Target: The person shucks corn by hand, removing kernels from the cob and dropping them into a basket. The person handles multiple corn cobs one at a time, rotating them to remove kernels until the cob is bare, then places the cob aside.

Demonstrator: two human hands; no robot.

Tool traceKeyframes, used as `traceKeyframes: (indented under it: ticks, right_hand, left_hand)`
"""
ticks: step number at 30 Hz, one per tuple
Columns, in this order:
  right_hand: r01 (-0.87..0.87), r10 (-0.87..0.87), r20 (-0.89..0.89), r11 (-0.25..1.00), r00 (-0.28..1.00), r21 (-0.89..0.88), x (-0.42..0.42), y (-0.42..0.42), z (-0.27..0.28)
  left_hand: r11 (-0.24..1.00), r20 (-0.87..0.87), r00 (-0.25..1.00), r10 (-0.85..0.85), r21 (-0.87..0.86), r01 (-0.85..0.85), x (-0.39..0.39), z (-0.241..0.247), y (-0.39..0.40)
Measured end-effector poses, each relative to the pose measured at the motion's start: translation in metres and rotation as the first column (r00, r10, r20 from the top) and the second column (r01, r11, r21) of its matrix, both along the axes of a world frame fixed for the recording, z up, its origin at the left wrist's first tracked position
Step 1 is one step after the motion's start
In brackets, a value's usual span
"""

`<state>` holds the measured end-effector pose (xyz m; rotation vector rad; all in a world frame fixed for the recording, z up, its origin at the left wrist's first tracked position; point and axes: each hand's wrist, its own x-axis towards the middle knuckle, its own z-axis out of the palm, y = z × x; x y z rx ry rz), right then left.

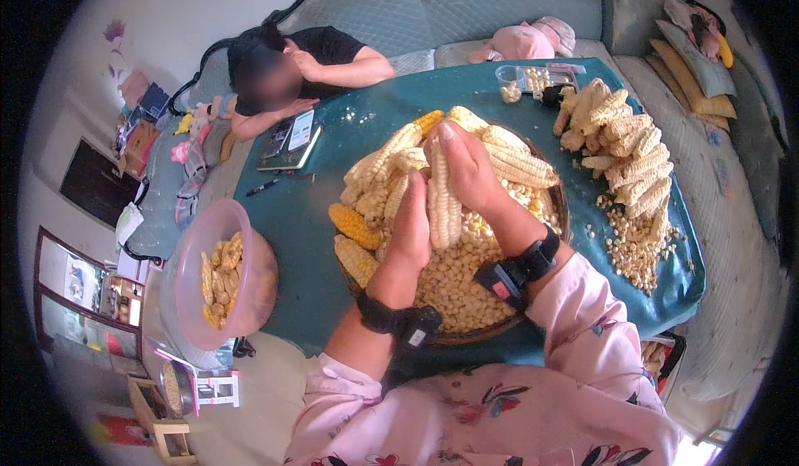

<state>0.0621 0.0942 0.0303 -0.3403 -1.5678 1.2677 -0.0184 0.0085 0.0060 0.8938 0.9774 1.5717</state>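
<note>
An ear of pale corn (444, 204) is held upright in the picture between my two hands, above a round basket (565, 216). My left hand (409, 222) lies along its left side, thumb pointing up. My right hand (465, 166) wraps its upper right part. Loose corn kernels (462, 297) fill the near part of the basket. Whole pale ears (521, 163) lie at its far side, and more ears, a yellow ear (354, 226) among them, are heaped at its left. Both wrists wear black straps with small devices.
Stripped cobs (624, 141) and scattered kernels (640, 247) lie on the right of the green-covered table (293, 216). A pink plastic tub (246, 266) with corn stands left. Beyond are a notebook with a phone (301, 130), a pen (262, 187), small plastic containers (510, 76) and a seated person leaning on the table.
</note>
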Motion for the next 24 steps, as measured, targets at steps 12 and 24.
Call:
traceKeyframes:
  ticks: [12,24]
  right_hand:
    - [0.265,-0.302,0.124,0.932,0.945,0.247,-0.002,-0.021,0.013]
    - [0.137,-0.144,0.044,0.981,0.989,0.139,-0.004,-0.016,0.004]
  left_hand:
    - [0.955,-0.156,0.943,0.294,0.091,-0.282,0.013,-0.009,0.004]
    - [0.999,0.175,0.984,0.034,-0.047,-0.026,-0.004,-0.005,0.005]
